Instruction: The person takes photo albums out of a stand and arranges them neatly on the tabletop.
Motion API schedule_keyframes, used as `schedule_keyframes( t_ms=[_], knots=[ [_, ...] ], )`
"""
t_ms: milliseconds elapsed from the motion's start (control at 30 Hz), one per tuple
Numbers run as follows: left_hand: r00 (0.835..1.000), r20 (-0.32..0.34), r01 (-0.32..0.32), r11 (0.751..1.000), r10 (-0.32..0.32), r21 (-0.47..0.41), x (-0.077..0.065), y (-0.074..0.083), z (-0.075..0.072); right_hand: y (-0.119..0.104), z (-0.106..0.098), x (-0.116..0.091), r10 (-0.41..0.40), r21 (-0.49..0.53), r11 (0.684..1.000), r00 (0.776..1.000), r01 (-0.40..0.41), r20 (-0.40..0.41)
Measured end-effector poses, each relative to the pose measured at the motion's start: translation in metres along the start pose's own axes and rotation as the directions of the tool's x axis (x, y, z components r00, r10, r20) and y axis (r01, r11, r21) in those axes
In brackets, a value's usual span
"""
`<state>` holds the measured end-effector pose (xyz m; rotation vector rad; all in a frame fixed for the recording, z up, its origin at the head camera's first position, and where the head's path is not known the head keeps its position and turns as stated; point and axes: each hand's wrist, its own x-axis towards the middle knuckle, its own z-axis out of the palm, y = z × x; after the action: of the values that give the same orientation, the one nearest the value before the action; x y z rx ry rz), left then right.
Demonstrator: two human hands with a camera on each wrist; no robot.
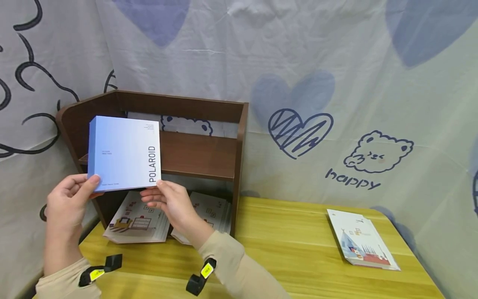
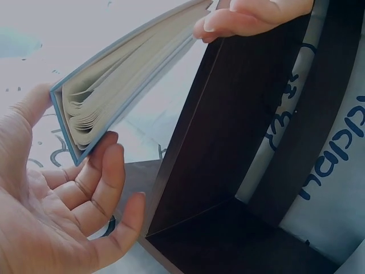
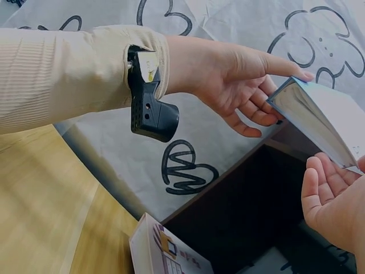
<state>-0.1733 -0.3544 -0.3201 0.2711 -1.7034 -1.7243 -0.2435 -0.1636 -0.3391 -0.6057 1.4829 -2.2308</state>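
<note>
A blue-to-white photo album (image 1: 127,153) marked POLAROID is held up in front of the shelf, its cover facing me. My left hand (image 1: 71,203) pinches the lower left corner, thumb on the cover and fingers behind. At the lower right corner my right hand (image 1: 177,203) holds it between thumb and fingers. In the left wrist view the album's page edges (image 2: 88,114) show between its covers, beside the left hand (image 2: 68,211). The right wrist view has the album (image 3: 325,114) between the left hand (image 3: 245,85) and the right hand (image 3: 336,200).
A dark brown two-level shelf (image 1: 201,153) stands behind the hands. On the table under it lie a white illustrated book or box (image 1: 140,218) and another similar one (image 1: 209,207). A further illustrated one (image 1: 362,238) lies at the right on the yellow wooden table (image 1: 284,241). A printed cloth (image 1: 291,62) hangs behind.
</note>
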Motion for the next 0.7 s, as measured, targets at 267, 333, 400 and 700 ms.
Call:
schedule_keyframes(
  t_ms=[267, 333, 400, 700],
  knots=[
    [0.998, 0.039, -0.039, 0.999, 0.040, -0.019, 0.000, -0.002, 0.004, -0.001, -0.007, -0.007, -0.052, -0.021, 0.998, 0.998, 0.052, 0.024],
    [0.997, 0.053, -0.048, 0.999, 0.050, -0.023, 0.000, -0.003, 0.005, -0.001, -0.010, -0.009, -0.069, -0.024, 0.997, 0.997, 0.070, 0.029],
    [0.996, 0.065, -0.062, 0.998, 0.063, -0.011, -0.001, -0.003, 0.006, 0.000, -0.012, -0.011, -0.086, -0.027, 0.996, 0.996, 0.087, 0.032],
    [0.986, 0.148, -0.078, 0.997, 0.076, 0.007, -0.003, -0.003, 0.011, -0.001, -0.021, -0.020, -0.127, -0.042, 0.991, 0.991, 0.129, 0.037]
  ],
)
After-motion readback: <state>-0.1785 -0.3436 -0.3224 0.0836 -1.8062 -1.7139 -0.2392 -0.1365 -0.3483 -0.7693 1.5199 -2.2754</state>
